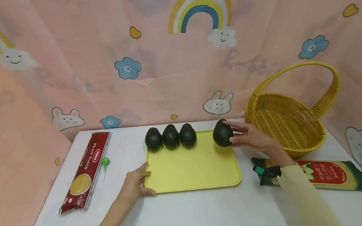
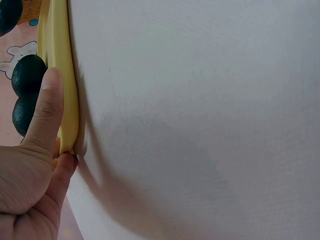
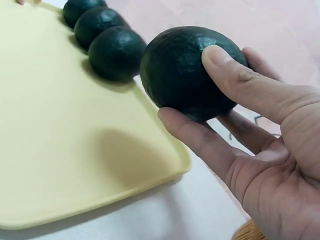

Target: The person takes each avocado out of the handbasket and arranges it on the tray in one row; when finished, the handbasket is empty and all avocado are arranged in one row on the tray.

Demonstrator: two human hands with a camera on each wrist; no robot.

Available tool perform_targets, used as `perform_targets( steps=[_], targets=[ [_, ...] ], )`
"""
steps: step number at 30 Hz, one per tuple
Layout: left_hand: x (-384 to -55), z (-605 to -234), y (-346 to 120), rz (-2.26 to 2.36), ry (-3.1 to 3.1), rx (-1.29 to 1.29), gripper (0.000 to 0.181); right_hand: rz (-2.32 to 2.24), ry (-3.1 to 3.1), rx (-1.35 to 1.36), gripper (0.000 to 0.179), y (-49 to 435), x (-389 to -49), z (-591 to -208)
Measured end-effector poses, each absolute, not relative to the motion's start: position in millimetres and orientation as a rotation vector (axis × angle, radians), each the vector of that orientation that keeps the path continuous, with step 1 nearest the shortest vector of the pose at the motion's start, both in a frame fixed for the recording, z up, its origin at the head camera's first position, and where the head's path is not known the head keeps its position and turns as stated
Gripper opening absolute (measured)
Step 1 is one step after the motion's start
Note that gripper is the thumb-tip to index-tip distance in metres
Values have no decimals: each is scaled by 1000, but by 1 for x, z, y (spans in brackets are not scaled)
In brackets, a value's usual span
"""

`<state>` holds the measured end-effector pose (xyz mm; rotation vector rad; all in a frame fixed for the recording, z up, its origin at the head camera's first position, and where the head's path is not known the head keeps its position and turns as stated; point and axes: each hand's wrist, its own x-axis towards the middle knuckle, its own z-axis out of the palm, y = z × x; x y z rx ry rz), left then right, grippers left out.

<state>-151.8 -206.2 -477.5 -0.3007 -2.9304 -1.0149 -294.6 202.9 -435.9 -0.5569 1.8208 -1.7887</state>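
A dark avocado (image 1: 222, 133) is pinched between the thumb and fingers of my right hand (image 1: 254, 137). It hangs above the back right corner of the yellow tray (image 1: 192, 170), its shadow falling on the tray in the right wrist view. Along the tray's back left stand three more dark avocados (image 1: 171, 137) in a row, close together. My left hand (image 1: 132, 184) holds the tray by its left side near the front corner. In the left wrist view the thumb (image 2: 46, 107) lies along the tray's rim, and a finger is at the corner below.
A yellow wicker basket (image 1: 286, 129) with a tall handle stands at the back right. In front of it lies a green and red packet (image 1: 333, 173), partly behind my right wrist. On the left are a red pasta packet (image 1: 87, 171) and a green lollipop (image 1: 105, 161).
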Motion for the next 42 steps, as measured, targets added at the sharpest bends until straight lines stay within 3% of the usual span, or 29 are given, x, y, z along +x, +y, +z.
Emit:
perform_targets(
  steps=[19, 42],
  targets=[
    [-154, -472, -213, -1064, -2908, -270, 71, -1707, 1854, -414, 67, 167, -326, -452],
    [-151, -479, -210, -1009, -2885, -367, 68, -1751, 1913, -386, 68, 150, -329, -464]
  ],
)
